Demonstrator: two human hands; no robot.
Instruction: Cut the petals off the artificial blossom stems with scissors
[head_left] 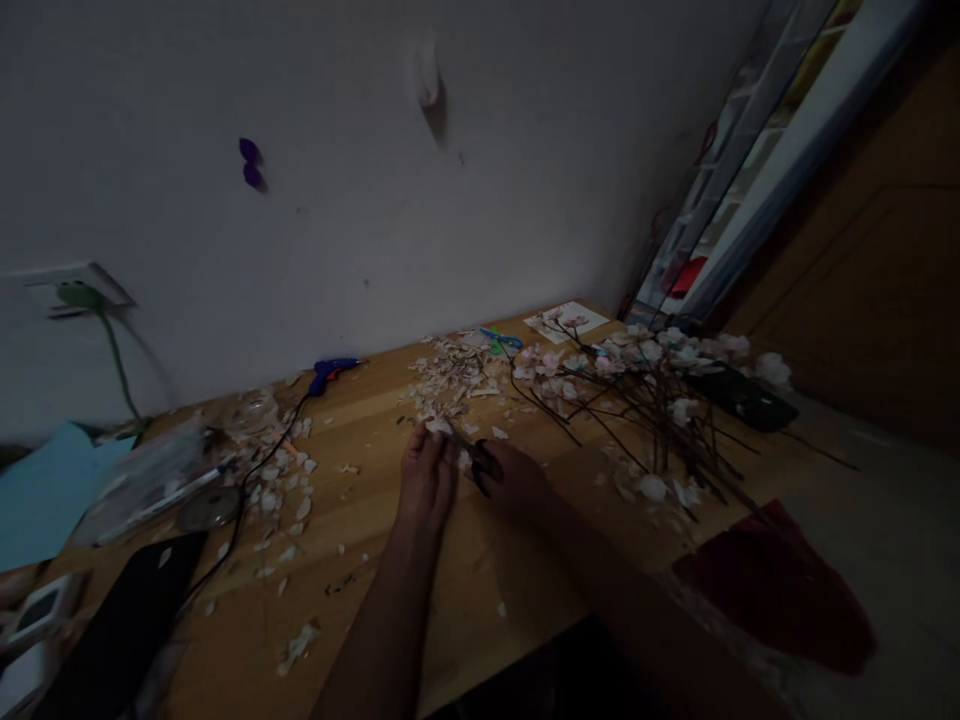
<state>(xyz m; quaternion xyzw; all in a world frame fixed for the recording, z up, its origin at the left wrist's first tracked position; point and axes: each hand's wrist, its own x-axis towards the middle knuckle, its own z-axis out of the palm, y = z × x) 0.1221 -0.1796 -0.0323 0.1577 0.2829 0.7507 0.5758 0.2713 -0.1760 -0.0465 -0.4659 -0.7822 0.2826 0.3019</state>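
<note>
Both hands rest close together on the wooden table in dim light. My left hand is closed, its fingertips pinching a small pale petal piece. My right hand is closed around dark scissors, whose handles show beside the thumb. A heap of pale cut petal scraps lies just beyond the hands. To the right lies a bundle of dark twigs with pale pink and white blossoms.
A blue glue gun with a black cord lies at the back left near more scraps. Small blue-green scissors, a card, clear plastic, a dark tablet and red cloth surround the table.
</note>
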